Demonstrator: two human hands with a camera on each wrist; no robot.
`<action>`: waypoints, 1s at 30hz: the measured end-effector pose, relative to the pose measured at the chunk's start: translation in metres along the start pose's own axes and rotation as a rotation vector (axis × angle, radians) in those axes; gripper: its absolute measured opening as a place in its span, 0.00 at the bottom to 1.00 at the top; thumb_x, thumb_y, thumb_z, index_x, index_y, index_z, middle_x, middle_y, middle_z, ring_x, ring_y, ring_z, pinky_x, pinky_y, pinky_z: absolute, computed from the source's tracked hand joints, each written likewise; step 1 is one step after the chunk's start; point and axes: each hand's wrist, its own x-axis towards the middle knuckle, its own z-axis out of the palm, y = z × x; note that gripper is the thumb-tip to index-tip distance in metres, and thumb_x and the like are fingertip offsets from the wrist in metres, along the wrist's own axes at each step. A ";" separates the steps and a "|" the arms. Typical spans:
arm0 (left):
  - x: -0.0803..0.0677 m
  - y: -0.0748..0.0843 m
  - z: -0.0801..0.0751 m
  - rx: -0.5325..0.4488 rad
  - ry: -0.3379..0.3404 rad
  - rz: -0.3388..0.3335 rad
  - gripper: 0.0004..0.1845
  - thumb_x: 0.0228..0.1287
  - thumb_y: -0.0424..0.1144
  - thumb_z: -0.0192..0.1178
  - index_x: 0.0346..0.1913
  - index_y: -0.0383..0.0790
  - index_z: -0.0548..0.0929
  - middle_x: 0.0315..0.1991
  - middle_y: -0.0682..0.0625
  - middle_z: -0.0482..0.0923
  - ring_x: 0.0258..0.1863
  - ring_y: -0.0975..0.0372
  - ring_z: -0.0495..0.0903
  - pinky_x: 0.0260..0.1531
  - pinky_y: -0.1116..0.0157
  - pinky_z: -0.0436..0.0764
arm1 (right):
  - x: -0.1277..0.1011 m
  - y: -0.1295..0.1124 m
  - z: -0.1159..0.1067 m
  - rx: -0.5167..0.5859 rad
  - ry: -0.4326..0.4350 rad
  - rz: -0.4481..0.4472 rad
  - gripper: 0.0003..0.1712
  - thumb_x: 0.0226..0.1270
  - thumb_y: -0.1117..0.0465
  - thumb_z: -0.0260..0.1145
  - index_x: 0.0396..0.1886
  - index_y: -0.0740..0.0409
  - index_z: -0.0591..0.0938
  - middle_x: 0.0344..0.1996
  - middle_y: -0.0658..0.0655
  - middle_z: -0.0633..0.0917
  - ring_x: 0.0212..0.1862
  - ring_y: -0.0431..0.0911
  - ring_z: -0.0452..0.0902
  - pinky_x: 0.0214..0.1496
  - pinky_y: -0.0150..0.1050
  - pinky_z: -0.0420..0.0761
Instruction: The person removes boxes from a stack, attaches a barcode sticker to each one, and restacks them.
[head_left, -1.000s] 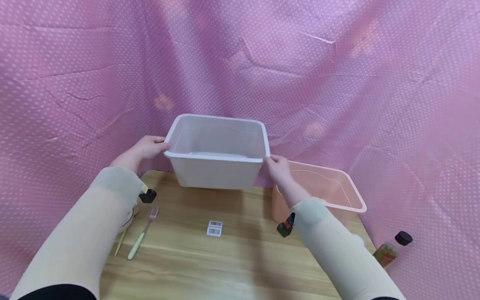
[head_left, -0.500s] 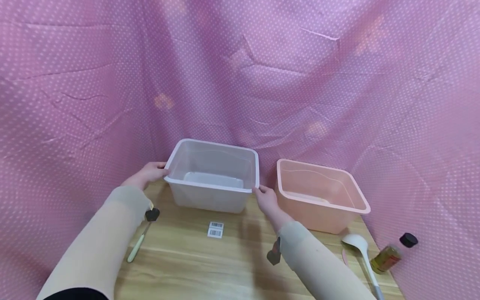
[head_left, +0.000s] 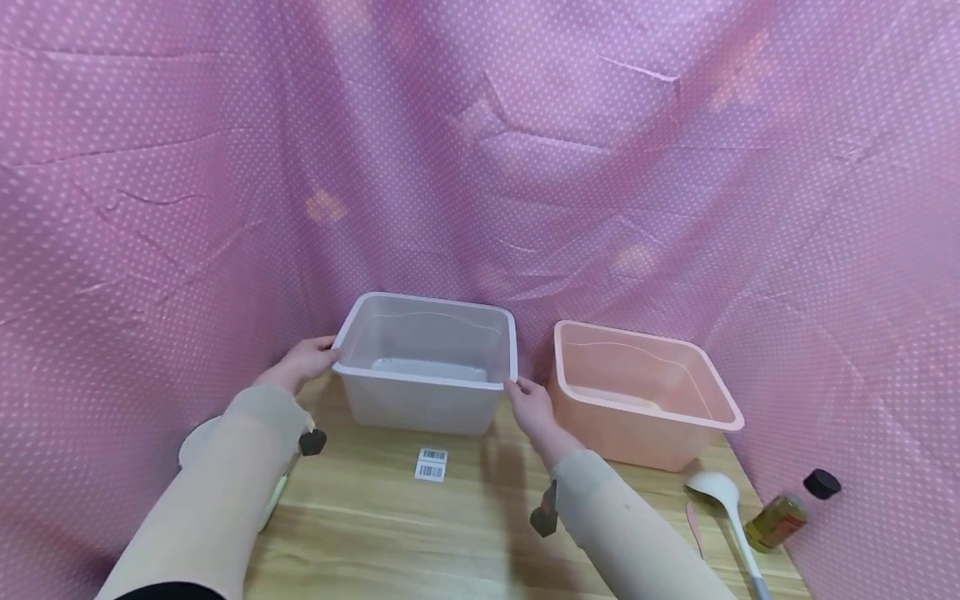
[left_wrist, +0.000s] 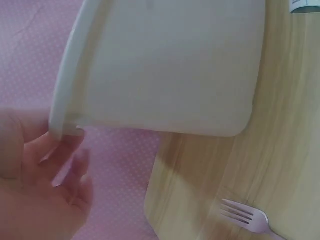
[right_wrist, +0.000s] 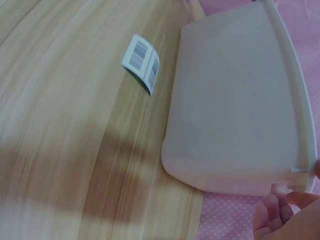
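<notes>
I see both hands [head_left: 303,364] [head_left: 531,406] gripping the empty translucent white plastic bin [head_left: 420,400] by its rim; the left wrist view alone shows a fork [left_wrist: 245,218].

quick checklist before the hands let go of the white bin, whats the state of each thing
1. White bin down on the table: ok, its base appears to rest on the wood.
2. Left hand at the bin's left rim: ok, fingers at the rim corner.
3. Right hand at the right rim corner: ok, fingertips touching.
4. Gap to the pink bin: ok, the two stand apart.
5. Barcode label clear of the bin: ok, it lies in front, uncovered.
6. Bin inside empty: ok, nothing shows in it.
</notes>
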 end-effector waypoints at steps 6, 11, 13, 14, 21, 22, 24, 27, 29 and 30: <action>-0.011 0.003 0.014 0.009 0.317 0.005 0.32 0.76 0.51 0.48 0.74 0.36 0.61 0.71 0.33 0.60 0.70 0.35 0.54 0.67 0.39 0.50 | -0.007 0.009 0.004 -0.030 0.047 -0.043 0.35 0.80 0.42 0.45 0.68 0.66 0.70 0.63 0.67 0.74 0.65 0.61 0.69 0.67 0.56 0.66; -0.031 0.002 0.044 0.072 0.842 0.297 0.21 0.75 0.46 0.51 0.58 0.36 0.81 0.59 0.38 0.74 0.58 0.41 0.68 0.58 0.40 0.59 | -0.028 0.030 0.014 0.066 0.133 0.016 0.34 0.81 0.42 0.39 0.52 0.70 0.75 0.44 0.68 0.81 0.46 0.59 0.77 0.51 0.54 0.76; -0.041 -0.004 0.061 0.169 0.923 0.462 0.18 0.74 0.44 0.50 0.52 0.35 0.83 0.53 0.38 0.76 0.50 0.41 0.71 0.49 0.42 0.64 | -0.037 0.044 0.021 0.072 0.106 0.037 0.32 0.82 0.45 0.39 0.50 0.71 0.75 0.41 0.69 0.81 0.43 0.58 0.77 0.47 0.53 0.78; -0.046 -0.009 0.071 0.221 0.939 0.537 0.18 0.73 0.44 0.49 0.48 0.34 0.83 0.50 0.37 0.77 0.47 0.41 0.73 0.45 0.43 0.66 | -0.041 0.051 0.025 0.070 0.075 0.059 0.32 0.82 0.45 0.40 0.51 0.71 0.75 0.42 0.68 0.81 0.44 0.58 0.77 0.47 0.52 0.78; -0.076 -0.026 0.155 0.225 0.452 0.415 0.14 0.74 0.41 0.50 0.33 0.39 0.81 0.33 0.47 0.78 0.32 0.53 0.77 0.32 0.54 0.78 | -0.062 0.076 0.048 0.148 -0.179 0.100 0.26 0.79 0.55 0.47 0.56 0.78 0.72 0.41 0.67 0.82 0.44 0.57 0.79 0.51 0.52 0.79; -0.076 -0.026 0.166 0.147 0.367 0.332 0.12 0.74 0.39 0.51 0.35 0.37 0.82 0.34 0.46 0.79 0.34 0.53 0.78 0.35 0.54 0.80 | -0.064 0.076 0.050 0.203 -0.220 0.103 0.25 0.78 0.57 0.49 0.55 0.78 0.71 0.39 0.66 0.81 0.42 0.55 0.79 0.49 0.50 0.78; -0.076 -0.025 0.183 -0.051 0.249 0.164 0.11 0.72 0.35 0.53 0.46 0.31 0.82 0.42 0.41 0.81 0.43 0.49 0.80 0.45 0.51 0.80 | -0.067 0.077 0.054 0.301 -0.296 0.131 0.21 0.75 0.57 0.50 0.51 0.75 0.70 0.37 0.60 0.78 0.40 0.50 0.75 0.49 0.47 0.75; -0.072 -0.024 0.202 -0.222 0.206 -0.009 0.18 0.68 0.29 0.54 0.58 0.24 0.76 0.53 0.31 0.78 0.55 0.40 0.76 0.56 0.46 0.74 | -0.072 0.081 0.059 0.427 -0.412 0.174 0.27 0.77 0.53 0.47 0.60 0.73 0.68 0.50 0.69 0.77 0.52 0.58 0.74 0.61 0.54 0.68; -0.072 -0.021 0.210 -0.260 0.198 -0.090 0.20 0.65 0.29 0.55 0.58 0.23 0.75 0.54 0.29 0.77 0.55 0.39 0.75 0.55 0.45 0.74 | -0.073 0.086 0.064 0.498 -0.463 0.164 0.33 0.79 0.52 0.43 0.67 0.77 0.60 0.62 0.78 0.68 0.65 0.66 0.65 0.69 0.60 0.58; -0.072 -0.018 0.213 -0.276 0.194 -0.130 0.20 0.64 0.30 0.57 0.58 0.23 0.75 0.53 0.29 0.77 0.54 0.39 0.76 0.54 0.45 0.75 | -0.074 0.088 0.065 0.531 -0.482 0.166 0.36 0.80 0.51 0.42 0.70 0.79 0.54 0.67 0.80 0.61 0.69 0.69 0.57 0.71 0.61 0.52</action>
